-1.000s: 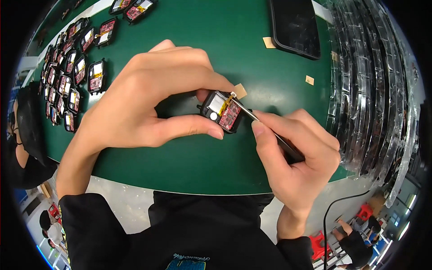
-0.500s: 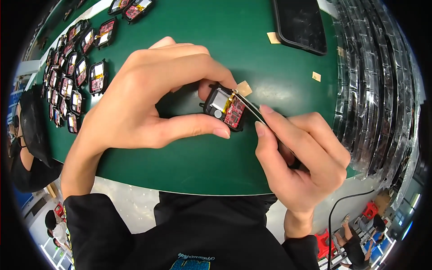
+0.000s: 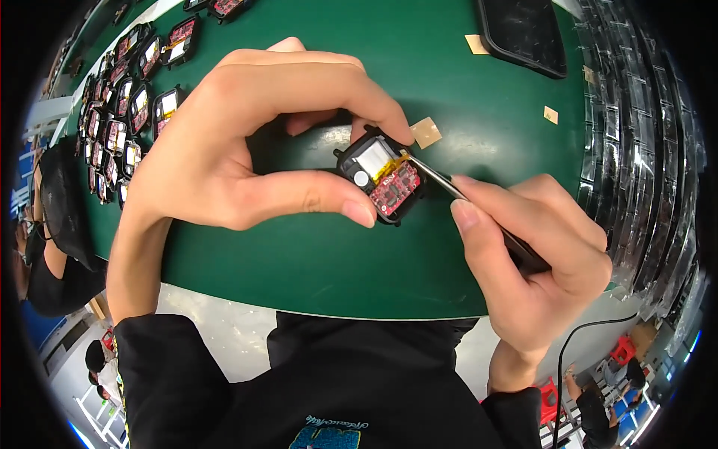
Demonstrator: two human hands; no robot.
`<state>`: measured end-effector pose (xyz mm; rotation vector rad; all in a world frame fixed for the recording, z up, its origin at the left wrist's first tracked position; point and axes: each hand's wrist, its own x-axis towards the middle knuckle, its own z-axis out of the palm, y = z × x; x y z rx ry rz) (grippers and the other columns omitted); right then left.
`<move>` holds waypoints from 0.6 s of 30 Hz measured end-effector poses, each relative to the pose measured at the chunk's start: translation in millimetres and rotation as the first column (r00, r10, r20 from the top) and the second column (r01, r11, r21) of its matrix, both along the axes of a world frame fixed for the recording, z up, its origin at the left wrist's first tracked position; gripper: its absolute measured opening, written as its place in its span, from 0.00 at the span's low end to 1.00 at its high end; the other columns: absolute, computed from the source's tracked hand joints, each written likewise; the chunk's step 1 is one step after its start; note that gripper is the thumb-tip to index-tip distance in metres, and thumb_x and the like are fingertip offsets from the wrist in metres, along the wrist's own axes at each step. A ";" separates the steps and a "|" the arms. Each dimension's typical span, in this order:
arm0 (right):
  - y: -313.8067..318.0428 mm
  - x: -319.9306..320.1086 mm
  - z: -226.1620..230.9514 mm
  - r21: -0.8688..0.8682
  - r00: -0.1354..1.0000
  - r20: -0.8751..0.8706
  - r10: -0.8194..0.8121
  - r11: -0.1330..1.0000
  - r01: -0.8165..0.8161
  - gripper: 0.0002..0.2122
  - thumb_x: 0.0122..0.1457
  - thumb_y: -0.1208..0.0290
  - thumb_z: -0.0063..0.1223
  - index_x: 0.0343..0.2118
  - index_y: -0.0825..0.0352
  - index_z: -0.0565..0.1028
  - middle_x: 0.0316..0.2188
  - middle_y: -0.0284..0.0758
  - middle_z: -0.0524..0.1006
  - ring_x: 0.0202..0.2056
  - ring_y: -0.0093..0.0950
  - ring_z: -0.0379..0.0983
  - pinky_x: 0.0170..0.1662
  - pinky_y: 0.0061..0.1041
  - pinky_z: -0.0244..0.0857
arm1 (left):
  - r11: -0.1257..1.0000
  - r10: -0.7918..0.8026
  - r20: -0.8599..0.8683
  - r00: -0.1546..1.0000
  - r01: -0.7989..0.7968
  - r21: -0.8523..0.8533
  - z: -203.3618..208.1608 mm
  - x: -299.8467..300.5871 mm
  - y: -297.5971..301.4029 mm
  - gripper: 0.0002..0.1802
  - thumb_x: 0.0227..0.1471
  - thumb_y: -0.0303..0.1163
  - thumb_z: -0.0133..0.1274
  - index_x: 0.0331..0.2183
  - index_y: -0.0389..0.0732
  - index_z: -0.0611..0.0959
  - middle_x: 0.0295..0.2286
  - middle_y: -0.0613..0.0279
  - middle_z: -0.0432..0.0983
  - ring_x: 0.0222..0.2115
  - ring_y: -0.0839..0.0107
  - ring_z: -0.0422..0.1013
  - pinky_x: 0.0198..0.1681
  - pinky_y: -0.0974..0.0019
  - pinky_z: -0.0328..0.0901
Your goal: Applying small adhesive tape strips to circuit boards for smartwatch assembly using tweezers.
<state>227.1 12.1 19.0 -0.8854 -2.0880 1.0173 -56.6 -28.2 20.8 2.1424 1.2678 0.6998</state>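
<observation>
Between the thumb and fingers of my left hand is a small black device housing, tilted, its inside facing up. Inside it sit a red circuit board, a silver battery, yellow tape and a round white part. My right hand is closed in a pinch around dark metal tweezers. Their tips reach the housing's upper right corner, at the end of the yellow strip. Whether they grip anything there is too small to tell.
Several similar opened housings lie at the left of the green table. A black phone rests at the far right, near tan paper pieces. Stacked clear plastic trays line the right edge. A person's dark sleeve shows at left.
The housing has turned slightly clockwise in my left hand. My right hand has drawn a little to the right, with the tweezer tips still at the same corner. The whole view has shifted slightly.
</observation>
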 end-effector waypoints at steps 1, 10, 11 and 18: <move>-0.3 0.2 0.6 -0.004 1.000 0.008 -0.001 1.000 0.001 0.11 0.53 0.87 0.71 0.40 0.74 0.89 0.24 0.33 0.79 0.24 0.18 0.70 0.27 0.19 0.57 | 1.000 -0.001 -0.002 1.000 0.001 -0.004 0.6 -0.3 0.2 0.40 0.35 0.56 0.80 0.44 0.36 0.92 0.35 0.63 0.86 0.27 0.73 0.67 0.34 0.66 0.56; -0.9 -0.2 -1.4 -0.013 0.999 0.051 0.016 1.000 -0.015 0.11 0.53 0.87 0.70 0.40 0.74 0.89 0.24 0.33 0.79 0.24 0.18 0.70 0.27 0.18 0.57 | 1.000 -0.001 -0.031 1.000 0.002 0.029 -3.3 2.0 -1.3 0.38 0.37 0.56 0.79 0.43 0.36 0.92 0.34 0.64 0.86 0.29 0.73 0.72 0.34 0.67 0.57; -0.4 0.0 -1.5 -0.003 0.998 0.059 0.028 1.000 -0.027 0.11 0.53 0.87 0.70 0.40 0.74 0.89 0.24 0.33 0.79 0.24 0.18 0.70 0.27 0.18 0.57 | 1.000 -0.005 -0.023 1.000 0.006 0.030 -2.5 2.3 -1.4 0.38 0.37 0.56 0.79 0.43 0.36 0.92 0.35 0.63 0.87 0.29 0.72 0.73 0.35 0.66 0.57; -2.4 0.0 -2.5 -0.002 0.999 0.045 0.026 1.000 -0.026 0.12 0.52 0.87 0.70 0.40 0.73 0.89 0.23 0.33 0.79 0.23 0.17 0.69 0.26 0.18 0.56 | 0.995 -0.055 0.008 0.998 0.055 0.078 -4.0 5.7 -1.3 0.32 0.43 0.52 0.78 0.41 0.36 0.92 0.33 0.60 0.87 0.31 0.67 0.77 0.39 0.62 0.59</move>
